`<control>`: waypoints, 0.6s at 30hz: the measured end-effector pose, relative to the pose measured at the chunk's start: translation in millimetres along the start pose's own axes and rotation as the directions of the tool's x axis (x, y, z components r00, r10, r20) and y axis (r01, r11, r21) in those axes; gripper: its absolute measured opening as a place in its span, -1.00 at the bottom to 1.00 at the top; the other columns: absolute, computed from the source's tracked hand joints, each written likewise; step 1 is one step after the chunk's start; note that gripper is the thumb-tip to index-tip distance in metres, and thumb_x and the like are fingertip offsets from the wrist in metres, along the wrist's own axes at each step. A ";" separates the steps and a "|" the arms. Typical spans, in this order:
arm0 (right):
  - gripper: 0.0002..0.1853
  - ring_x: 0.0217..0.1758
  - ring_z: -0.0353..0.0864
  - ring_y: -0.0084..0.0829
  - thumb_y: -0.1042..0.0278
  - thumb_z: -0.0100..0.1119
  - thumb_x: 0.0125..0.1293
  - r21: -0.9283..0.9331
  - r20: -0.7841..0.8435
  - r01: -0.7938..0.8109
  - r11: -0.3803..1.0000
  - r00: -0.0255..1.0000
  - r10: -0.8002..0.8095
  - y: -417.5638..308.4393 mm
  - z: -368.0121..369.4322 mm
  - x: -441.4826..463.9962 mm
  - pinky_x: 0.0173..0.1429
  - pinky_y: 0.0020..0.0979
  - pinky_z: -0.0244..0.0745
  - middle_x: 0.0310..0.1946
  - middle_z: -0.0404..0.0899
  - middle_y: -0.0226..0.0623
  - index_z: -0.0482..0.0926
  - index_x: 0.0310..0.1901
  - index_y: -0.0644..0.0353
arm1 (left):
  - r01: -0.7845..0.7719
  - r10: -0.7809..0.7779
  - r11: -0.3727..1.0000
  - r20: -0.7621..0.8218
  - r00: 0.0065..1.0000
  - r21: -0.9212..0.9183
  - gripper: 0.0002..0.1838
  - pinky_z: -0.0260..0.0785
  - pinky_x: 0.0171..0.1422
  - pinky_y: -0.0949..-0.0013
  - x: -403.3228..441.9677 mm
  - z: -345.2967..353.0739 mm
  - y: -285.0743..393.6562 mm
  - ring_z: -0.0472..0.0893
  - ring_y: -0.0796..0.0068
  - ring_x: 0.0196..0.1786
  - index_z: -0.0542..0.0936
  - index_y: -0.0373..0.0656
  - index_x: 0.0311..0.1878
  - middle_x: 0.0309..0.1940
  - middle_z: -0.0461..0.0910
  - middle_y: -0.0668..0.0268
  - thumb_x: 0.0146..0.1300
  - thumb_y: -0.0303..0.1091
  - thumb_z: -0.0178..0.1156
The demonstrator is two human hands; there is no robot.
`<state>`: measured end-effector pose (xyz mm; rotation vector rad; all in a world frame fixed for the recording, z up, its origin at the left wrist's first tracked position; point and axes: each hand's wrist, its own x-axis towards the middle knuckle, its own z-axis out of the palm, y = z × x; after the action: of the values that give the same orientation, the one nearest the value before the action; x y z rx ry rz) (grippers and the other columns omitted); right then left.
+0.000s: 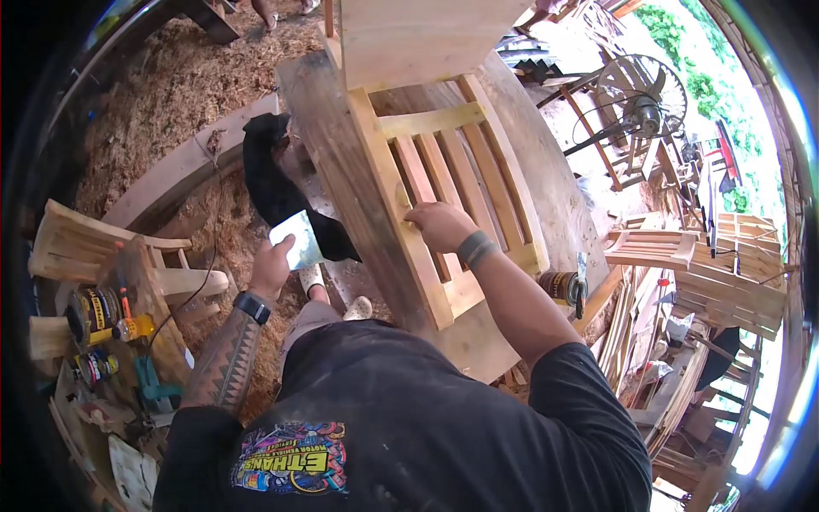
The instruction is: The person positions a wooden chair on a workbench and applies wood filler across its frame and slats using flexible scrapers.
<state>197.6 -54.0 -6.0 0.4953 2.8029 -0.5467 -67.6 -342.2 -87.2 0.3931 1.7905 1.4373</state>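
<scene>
My left hand [270, 266], with a dark watch on its wrist, grips a flat, pale, shiny square sheet [297, 239] by its edge; its exact kind is unclear. On the side rail of a wooden chair [424, 271], my right hand [445, 227] rests with its fingers pinched together. Whatever those fingers hold, if anything, is hidden. A yellowish patch shows on the rail just above the fingertips. The chair's slatted part lies on a wooden work table [546, 183], and its broad pale panel [426, 43] rises at the far end.
An open can [559, 288] stands at the table's right edge. At left are a slatted wooden piece [77, 243], another can [94, 314] and a yellow bottle [135, 328]. A large fan [644, 98] stands at upper right. Wood shavings [205, 64] cover the floor; stacked boards [631, 341] lie right.
</scene>
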 end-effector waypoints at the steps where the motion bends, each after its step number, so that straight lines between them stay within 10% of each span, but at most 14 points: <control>1: -0.57 0.22 0.67 -0.12 0.49 0.14 0.29 -0.027 -0.015 0.008 1.000 1.000 -0.009 -0.1 2.6 -0.7 0.32 -0.11 0.55 0.10 0.72 -0.22 0.70 0.18 0.08 | 0.026 -0.028 0.998 0.037 0.999 0.059 -0.56 0.49 0.06 0.22 -0.6 3.4 2.4 0.73 0.32 -0.11 0.73 -0.41 -0.03 -0.21 0.80 0.11 0.46 -0.11 0.22; 18: -0.54 0.29 0.59 -0.26 0.40 0.11 0.28 0.014 -0.108 -0.066 0.998 0.992 0.068 -46.9 59.7 -134.5 0.41 -0.18 0.42 0.15 0.65 -0.37 0.67 0.22 0.05 | -0.002 0.008 1.000 0.234 0.972 -0.027 -0.65 0.50 0.04 0.35 -24.0 39.2 44.1 0.69 0.56 -0.13 0.74 -0.30 0.02 -0.17 0.77 0.36 0.54 -0.17 0.18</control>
<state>313.0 -156.6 -5.0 0.6370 2.8745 -0.5360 -33.6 -318.0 -39.2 0.5313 1.5801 1.3559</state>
